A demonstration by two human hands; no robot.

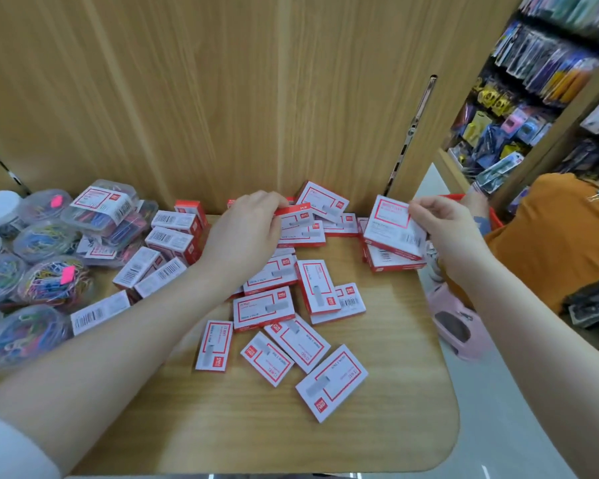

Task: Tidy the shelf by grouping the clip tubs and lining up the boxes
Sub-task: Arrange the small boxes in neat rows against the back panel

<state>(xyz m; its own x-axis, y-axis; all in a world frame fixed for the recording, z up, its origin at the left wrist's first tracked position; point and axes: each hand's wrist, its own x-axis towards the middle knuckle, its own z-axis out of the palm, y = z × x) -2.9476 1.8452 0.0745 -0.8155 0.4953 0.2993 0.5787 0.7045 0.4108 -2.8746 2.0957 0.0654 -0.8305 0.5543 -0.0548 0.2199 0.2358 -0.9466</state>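
At the wooden shelf (377, 426), the left hand (246, 226) pinches a staple box (300, 219) at twelve o'clock while the right hand (436, 229) grips another (393, 226) at two — each best squared against the back panel (222, 98) before release.

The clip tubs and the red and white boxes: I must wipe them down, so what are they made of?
Clip tubs: likely clear glossy plastic; coloured clips show through the walls. Red and white boxes: probably printed matte cardboard, with sharp folded edges and barcodes.
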